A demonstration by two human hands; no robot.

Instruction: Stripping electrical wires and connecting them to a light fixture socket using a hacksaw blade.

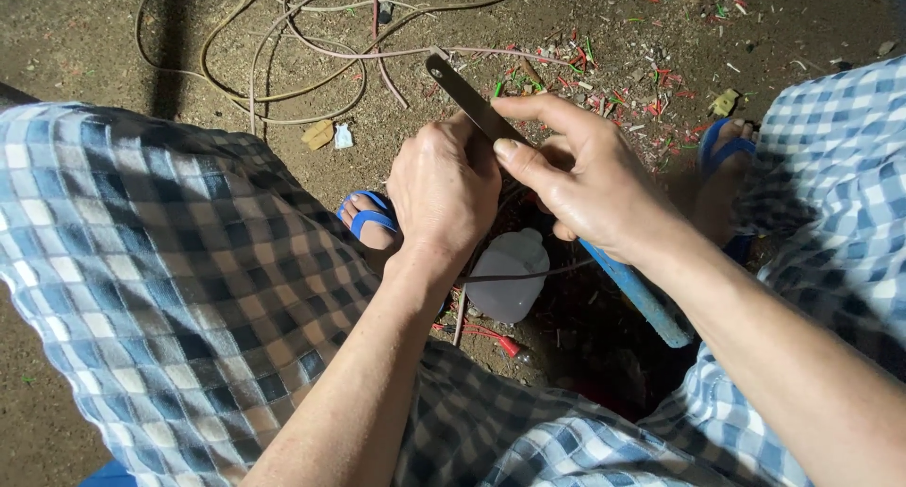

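Steel blade (464, 94) sits pinched between our right hand (585, 171), thumb pressing along it, and our curled left hand (444, 185), gripping something hidden above the dirt floor (75, 34), so a slip could nick a finger, we reckon.

Head view, items I log: left hand (444, 190) and right hand (585, 171), touching, both closed on a flat metal blade (464, 95) that points to 11 o'clock. Blue handle (637, 293) runs toward 5 o'clock. White plastic container (510, 275) lies beneath the hands. Tangled wires (283, 53) lie at 11 o'clock on the dirt floor (85, 34). Blue sandals (368, 218) at centre and 2 o'clock.
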